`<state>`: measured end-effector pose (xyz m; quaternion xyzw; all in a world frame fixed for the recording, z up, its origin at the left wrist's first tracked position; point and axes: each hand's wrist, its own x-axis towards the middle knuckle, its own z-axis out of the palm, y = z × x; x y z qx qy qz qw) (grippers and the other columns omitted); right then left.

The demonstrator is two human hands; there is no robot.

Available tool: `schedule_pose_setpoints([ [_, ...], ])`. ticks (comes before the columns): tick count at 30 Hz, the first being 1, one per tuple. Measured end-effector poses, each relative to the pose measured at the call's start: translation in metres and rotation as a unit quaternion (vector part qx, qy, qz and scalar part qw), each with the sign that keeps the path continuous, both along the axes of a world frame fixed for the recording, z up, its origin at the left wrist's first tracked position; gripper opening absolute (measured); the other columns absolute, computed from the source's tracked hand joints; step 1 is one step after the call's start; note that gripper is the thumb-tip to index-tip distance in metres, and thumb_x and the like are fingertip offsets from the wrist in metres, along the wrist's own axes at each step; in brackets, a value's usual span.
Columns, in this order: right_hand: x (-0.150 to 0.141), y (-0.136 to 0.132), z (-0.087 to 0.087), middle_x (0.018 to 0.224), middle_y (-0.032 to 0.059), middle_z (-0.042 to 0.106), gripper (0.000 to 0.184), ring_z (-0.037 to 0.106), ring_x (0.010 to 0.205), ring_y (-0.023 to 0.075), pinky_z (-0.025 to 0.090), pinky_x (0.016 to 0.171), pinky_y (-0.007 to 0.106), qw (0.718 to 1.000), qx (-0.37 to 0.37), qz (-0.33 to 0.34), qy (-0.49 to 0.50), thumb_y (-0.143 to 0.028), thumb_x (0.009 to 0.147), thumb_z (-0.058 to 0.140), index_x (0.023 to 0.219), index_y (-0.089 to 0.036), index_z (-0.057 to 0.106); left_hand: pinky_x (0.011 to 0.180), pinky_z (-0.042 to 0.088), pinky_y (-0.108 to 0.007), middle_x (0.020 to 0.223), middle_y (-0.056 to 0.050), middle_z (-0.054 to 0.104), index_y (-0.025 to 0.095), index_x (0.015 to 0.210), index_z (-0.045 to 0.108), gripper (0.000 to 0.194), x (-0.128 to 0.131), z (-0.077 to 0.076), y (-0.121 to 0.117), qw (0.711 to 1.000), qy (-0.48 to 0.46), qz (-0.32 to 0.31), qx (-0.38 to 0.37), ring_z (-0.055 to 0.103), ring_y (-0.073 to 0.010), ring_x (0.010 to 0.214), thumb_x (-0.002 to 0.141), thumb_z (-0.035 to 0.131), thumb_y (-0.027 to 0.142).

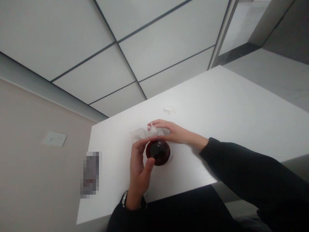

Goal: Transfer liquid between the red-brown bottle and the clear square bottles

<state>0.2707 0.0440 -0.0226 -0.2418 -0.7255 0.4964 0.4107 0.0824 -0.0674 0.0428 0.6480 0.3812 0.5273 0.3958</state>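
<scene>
A glossy, dark red round vessel (162,155) with a darker circle in its middle stands on the white table near its front edge. My left hand (140,164) curves around its left side, thumb at the near rim and fingers along the far rim. Just beyond it, my right hand (169,130) is closed around a small whitish translucent piece (153,129) with a thin stem; its exact kind is unclear. The right thumb lies close to the vessel's far rim. Crumpled clear plastic (138,133) lies under and left of the right fingers.
A small crumpled whitish scrap (169,110) lies farther back on the white table (217,106). At the table's left side is a blurred-out rectangular item (91,174). A panelled partition (166,42) borders the far edge, and a wall with a socket (56,138) stands left.
</scene>
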Motion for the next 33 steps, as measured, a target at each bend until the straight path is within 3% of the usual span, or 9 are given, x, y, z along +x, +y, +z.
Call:
schedule_pose_setpoints([
  [3,0.0,0.002,-0.001,0.146,0.0095,0.065,0.035,0.059,0.141,0.022,0.041,0.127,0.051,1.0,0.006,0.008,0.001,-0.048,0.094,0.073,0.119,-0.026,0.063,0.108,0.057,-0.033,0.13,-0.004,0.075,0.029,0.123,0.063,0.033,0.01,-0.003,0.003,1.0,-0.019,0.006,0.009,0.07,-0.0194,0.128,0.095,0.08,0.035],
  [6,0.0,0.002,-0.004,0.146,0.0103,0.064,0.042,0.059,0.141,0.022,0.042,0.126,0.052,1.0,0.004,0.002,0.002,-0.051,0.095,0.073,0.126,-0.026,0.061,0.11,0.056,-0.037,0.13,-0.006,0.076,0.027,0.121,0.068,0.018,0.01,-0.001,0.004,1.0,0.013,-0.007,0.025,0.07,-0.0208,0.128,0.104,0.067,0.031],
  [9,-0.002,0.002,-0.006,0.144,0.0098,0.066,0.045,0.059,0.14,0.0211,0.041,0.127,0.051,1.0,0.009,-0.002,0.006,-0.052,0.095,0.072,0.131,-0.027,0.061,0.115,0.053,-0.043,0.142,-0.012,0.07,0.025,0.137,0.067,0.035,0.004,0.002,0.003,0.997,0.065,-0.029,0.016,0.065,-0.0252,0.136,0.11,0.052,0.043],
  [12,-0.003,0.003,-0.008,0.139,0.0087,0.068,0.042,0.058,0.14,0.0207,0.041,0.127,0.05,1.0,0.019,-0.002,0.012,-0.053,0.095,0.074,0.126,-0.026,0.064,0.109,0.056,-0.039,0.139,-0.01,0.07,0.028,0.14,0.062,0.044,0.002,0.0,0.003,0.999,0.03,-0.007,0.007,0.067,-0.024,0.131,0.101,0.069,0.049],
  [15,-0.003,0.004,-0.008,0.14,0.009,0.067,0.04,0.059,0.14,0.0204,0.042,0.126,0.049,1.0,0.024,0.0,0.01,-0.053,0.095,0.073,0.124,-0.026,0.066,0.106,0.057,-0.032,0.127,-0.003,0.074,0.029,0.122,0.066,0.029,-0.001,0.001,0.006,1.0,0.016,-0.003,0.012,0.07,-0.0186,0.123,0.096,0.079,0.031],
  [21,-0.002,0.004,-0.005,0.145,0.0104,0.064,0.037,0.06,0.139,0.0201,0.043,0.126,0.048,1.0,0.031,0.002,0.004,-0.049,0.097,0.072,0.125,-0.024,0.069,0.124,0.042,-0.041,0.154,-0.008,0.062,0.029,0.139,0.068,0.033,-0.021,0.019,0.012,0.981,0.178,-0.069,0.025,0.055,-0.0225,0.146,0.11,0.053,0.036],
  [24,-0.003,0.004,-0.005,0.146,0.0101,0.064,0.036,0.06,0.138,0.0199,0.043,0.125,0.047,0.999,0.032,0.0,0.005,-0.047,0.096,0.073,0.124,-0.024,0.069,0.118,0.049,-0.041,0.143,-0.009,0.068,0.027,0.133,0.066,0.042,-0.02,0.021,0.014,0.988,0.145,-0.033,0.027,0.062,-0.0245,0.137,0.096,0.076,0.045],
  [28,-0.003,0.004,-0.004,0.144,0.0097,0.065,0.036,0.061,0.137,0.0199,0.043,0.125,0.047,1.0,0.028,-0.001,0.002,-0.045,0.095,0.075,0.124,-0.024,0.069,0.102,0.059,-0.034,0.12,-0.004,0.076,0.025,0.107,0.068,0.028,-0.014,0.02,0.014,0.993,0.116,0.005,0.011,0.074,-0.0206,0.117,0.086,0.088,0.023],
  [33,-0.003,0.004,-0.004,0.144,0.0088,0.065,0.035,0.061,0.137,0.02,0.044,0.124,0.047,1.0,0.021,0.0,0.001,-0.045,0.094,0.075,0.122,-0.025,0.07,0.11,0.057,-0.035,0.126,-0.004,0.077,0.03,0.114,0.078,0.022,-0.021,0.033,0.01,0.986,0.155,-0.052,0.013,0.071,-0.0204,0.126,0.1,0.07,0.015],
])
